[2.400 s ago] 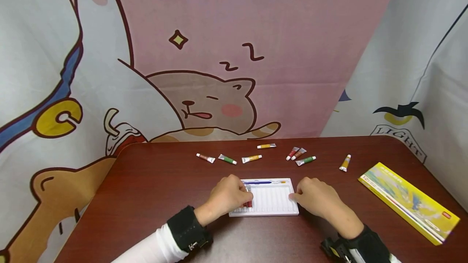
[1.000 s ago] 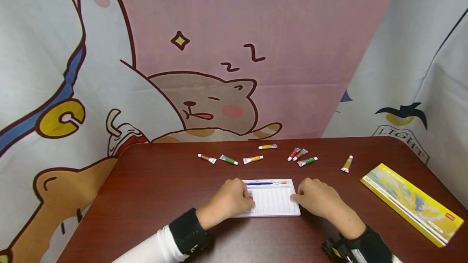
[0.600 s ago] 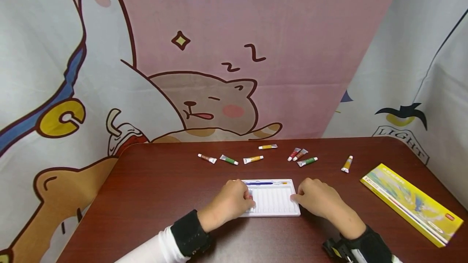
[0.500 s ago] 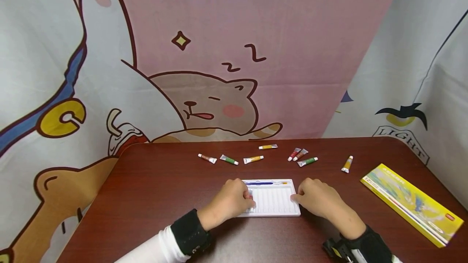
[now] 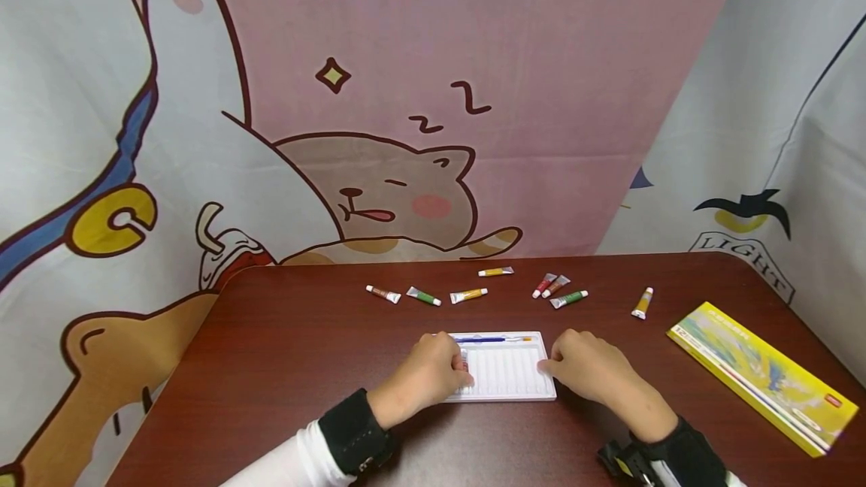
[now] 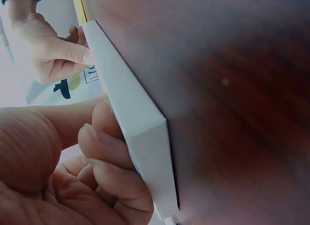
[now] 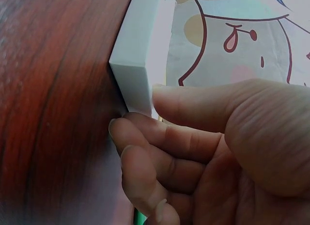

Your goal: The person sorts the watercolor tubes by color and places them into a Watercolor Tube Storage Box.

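Observation:
A white plastic paint tray [image 5: 514, 370] with ridged slots lies on the table; a blue-handled paintbrush [image 5: 492, 339] sits along its far side. My left hand [image 5: 422, 370] covers the tray's left part, thumb and forefinger around a small reddish paint tube [image 5: 464, 361] in a slot. Most of that tube and the slots under the hand are hidden. In the left wrist view, the left hand's other fingers [image 6: 118, 179] curl by the tray's outer wall. My right hand [image 5: 588, 365] pinches the tray's right edge, its thumb [image 7: 179, 101] on top and curled fingers beside the wall.
Behind the tray lie loose paint tubes: brown [image 5: 383, 294], green [image 5: 424, 296], yellow [image 5: 468, 295] and several more. One yellow tube [image 5: 643, 303] lies apart on the right. A yellow paint box [image 5: 764, 378] rests on the table's right side. A printed cloth [image 5: 541, 96] hangs behind.
Since the oldest frame, my left hand has shifted slightly right and lower over the tray, covering red tubes seen there. In the last second both hands stay nearly still; the right keeps its grip.

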A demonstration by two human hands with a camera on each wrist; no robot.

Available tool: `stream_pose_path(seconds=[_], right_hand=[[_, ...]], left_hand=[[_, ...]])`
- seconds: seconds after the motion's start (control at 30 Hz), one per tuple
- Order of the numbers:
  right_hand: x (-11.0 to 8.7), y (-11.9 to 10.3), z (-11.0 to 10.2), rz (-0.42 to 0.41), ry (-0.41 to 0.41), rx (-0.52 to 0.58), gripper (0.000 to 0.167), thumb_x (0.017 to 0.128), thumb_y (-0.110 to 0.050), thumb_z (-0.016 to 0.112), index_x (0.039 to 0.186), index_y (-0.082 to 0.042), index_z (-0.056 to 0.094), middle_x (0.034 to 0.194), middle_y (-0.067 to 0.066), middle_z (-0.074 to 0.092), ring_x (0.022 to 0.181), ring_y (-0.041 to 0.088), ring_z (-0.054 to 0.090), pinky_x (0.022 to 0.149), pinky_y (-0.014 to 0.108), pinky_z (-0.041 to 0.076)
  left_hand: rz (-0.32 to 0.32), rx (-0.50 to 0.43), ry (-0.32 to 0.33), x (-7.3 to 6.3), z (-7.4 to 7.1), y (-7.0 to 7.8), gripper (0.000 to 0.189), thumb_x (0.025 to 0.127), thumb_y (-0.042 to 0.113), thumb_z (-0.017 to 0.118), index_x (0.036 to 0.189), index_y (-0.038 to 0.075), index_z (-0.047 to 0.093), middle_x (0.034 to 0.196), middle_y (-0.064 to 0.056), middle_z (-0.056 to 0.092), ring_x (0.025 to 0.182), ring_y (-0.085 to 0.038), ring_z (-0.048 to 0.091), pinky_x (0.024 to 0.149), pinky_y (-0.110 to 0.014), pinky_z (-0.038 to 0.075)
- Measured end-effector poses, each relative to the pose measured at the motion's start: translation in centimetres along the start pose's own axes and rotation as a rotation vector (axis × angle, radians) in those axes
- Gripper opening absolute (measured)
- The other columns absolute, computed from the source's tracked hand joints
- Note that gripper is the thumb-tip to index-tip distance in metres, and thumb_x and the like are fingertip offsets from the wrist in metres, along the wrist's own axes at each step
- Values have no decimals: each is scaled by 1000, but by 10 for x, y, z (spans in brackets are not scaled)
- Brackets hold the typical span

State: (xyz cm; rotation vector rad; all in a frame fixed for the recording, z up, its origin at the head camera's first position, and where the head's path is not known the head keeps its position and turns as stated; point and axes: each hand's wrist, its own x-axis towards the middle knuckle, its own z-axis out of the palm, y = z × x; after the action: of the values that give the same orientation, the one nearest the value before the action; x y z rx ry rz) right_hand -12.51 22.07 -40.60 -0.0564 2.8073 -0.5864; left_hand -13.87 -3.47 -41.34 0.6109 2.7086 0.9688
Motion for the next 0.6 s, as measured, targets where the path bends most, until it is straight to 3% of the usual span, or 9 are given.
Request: stream_pose_path(seconds=[0.23, 0.33, 0.47, 0.6], right_hand=[[0, 3, -4, -58, 37, 18, 33, 93, -25, 79, 66, -16, 62, 58, -3, 45, 55, 14, 43, 53, 32, 33], [5, 5, -10, -106, 88, -2, 26, 94, -24, 78, 72, -16, 66, 60, -4, 48, 55, 14, 45, 53, 33, 34], [21, 13, -20, -222, 214, -75, 8, 92, -17, 79, 90, -11, 75, 73, -2, 62, 62, 15, 52, 56, 36, 42], [45, 24, -27, -365, 390, -165, 11, 89, -5, 80, 99, -4, 77, 89, 4, 70, 73, 18, 61, 62, 40, 53]], left_hand=[[10, -10, -2, 0, -1, 1, 42, 82, 9, 88, 54, 14, 57, 52, 11, 45, 56, -7, 42, 53, -24, 34], [17, -11, 2, 0, 0, 1, 43, 82, 8, 88, 53, 14, 57, 52, 12, 44, 56, -6, 41, 53, -23, 34], [20, -2, 10, 0, 0, 1, 44, 82, 8, 88, 52, 15, 56, 51, 13, 43, 55, -6, 40, 53, -23, 33], [22, 6, 9, -1, 0, 2, 46, 83, 9, 87, 52, 15, 55, 50, 14, 40, 55, -5, 39, 52, -23, 32]])
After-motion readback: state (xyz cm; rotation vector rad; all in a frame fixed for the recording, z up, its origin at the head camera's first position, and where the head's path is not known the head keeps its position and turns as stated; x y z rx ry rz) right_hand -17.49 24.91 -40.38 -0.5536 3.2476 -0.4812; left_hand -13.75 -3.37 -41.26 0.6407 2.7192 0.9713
